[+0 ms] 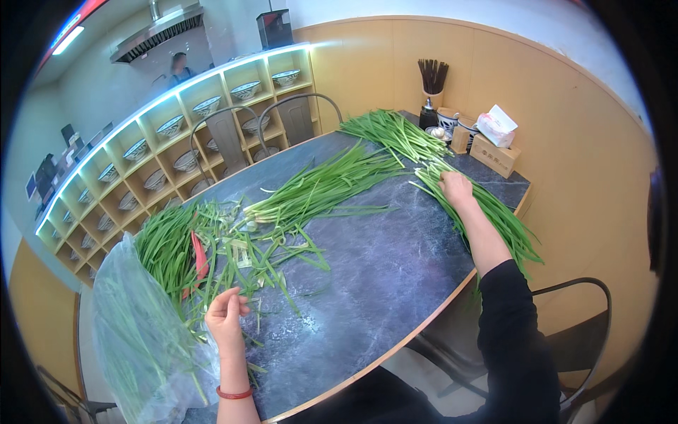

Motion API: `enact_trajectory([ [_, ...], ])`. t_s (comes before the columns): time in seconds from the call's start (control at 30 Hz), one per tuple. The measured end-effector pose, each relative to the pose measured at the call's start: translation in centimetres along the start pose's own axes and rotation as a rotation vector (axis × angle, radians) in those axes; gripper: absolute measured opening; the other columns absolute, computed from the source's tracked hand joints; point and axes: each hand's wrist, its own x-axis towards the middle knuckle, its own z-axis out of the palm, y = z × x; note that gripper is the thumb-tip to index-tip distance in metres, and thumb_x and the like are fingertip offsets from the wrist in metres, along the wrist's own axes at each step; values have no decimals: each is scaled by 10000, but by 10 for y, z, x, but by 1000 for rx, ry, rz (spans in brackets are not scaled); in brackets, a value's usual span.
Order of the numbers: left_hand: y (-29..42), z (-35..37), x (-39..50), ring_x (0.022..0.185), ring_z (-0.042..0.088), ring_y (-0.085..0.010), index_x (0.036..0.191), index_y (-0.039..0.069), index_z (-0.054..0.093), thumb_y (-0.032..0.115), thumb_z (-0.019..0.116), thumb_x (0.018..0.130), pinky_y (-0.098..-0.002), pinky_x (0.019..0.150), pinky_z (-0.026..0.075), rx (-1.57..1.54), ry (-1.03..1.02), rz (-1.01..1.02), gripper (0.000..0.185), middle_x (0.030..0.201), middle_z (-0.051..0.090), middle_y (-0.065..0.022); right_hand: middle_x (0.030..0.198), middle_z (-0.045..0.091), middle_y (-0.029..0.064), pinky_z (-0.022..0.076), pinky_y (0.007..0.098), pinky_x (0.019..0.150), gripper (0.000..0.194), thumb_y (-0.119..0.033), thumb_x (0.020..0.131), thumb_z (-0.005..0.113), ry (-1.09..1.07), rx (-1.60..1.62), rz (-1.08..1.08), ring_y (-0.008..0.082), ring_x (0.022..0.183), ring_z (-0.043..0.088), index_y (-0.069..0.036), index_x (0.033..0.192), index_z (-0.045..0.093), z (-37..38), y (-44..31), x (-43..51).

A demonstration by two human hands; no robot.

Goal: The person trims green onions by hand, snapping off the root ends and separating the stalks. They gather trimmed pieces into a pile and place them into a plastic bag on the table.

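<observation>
My right hand (pixel 456 188) is closed at the pale stem ends of a garlic chive bundle (pixel 490 212) along the table's right side; its leaves hang over the edge. Loosely curled, my left hand (pixel 225 315) hovers by the near left of the table with nothing visible in it. Beside it are scattered trimmings and loose leaves (pixel 265 259). A larger heap of chives (pixel 164 249) with a red strip (pixel 199 257) spills from a clear plastic bag (pixel 137 323). Two more chive bundles, one mid-table (pixel 328 183) and one at the far end (pixel 394 132), lie on the dark table (pixel 365 275).
At the far right corner stand a tissue box (pixel 495 153), a chopstick holder (pixel 433 98), a dark pump bottle (pixel 428 114) and patterned jars (pixel 447 119). Metal chairs (pixel 228 132) stand beyond the table and at right. Behind, bowls fill a lit shelf (pixel 217 85); a person (pixel 180 69) is farther back.
</observation>
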Motion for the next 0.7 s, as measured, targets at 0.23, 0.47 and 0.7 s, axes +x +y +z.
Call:
enact_trajectory([
  [0.23,-3,2,-3,628,571,-113,931,3,597,65,521,821,-212,564,457,122,-4,0,147,725,611,-66,744,583,117,450,407,638,181,-253,782,531,141,282,-309,298,739,571,-82,783,590,-8,-69,-34],
  [0.47,2,-3,-3,688,584,-102,944,5,602,62,529,812,-219,630,473,362,-105,142,161,792,624,-56,608,561,100,436,378,510,247,-270,781,546,-3,599,-851,285,565,558,-77,627,542,-27,-218,-145],
  [0.7,-1,-26,23,837,576,-199,1040,10,535,112,571,756,-290,707,468,917,-14,292,304,985,565,-128,548,542,62,427,344,449,282,-269,756,574,25,735,-1051,241,503,548,-86,549,515,-13,-240,-178],
])
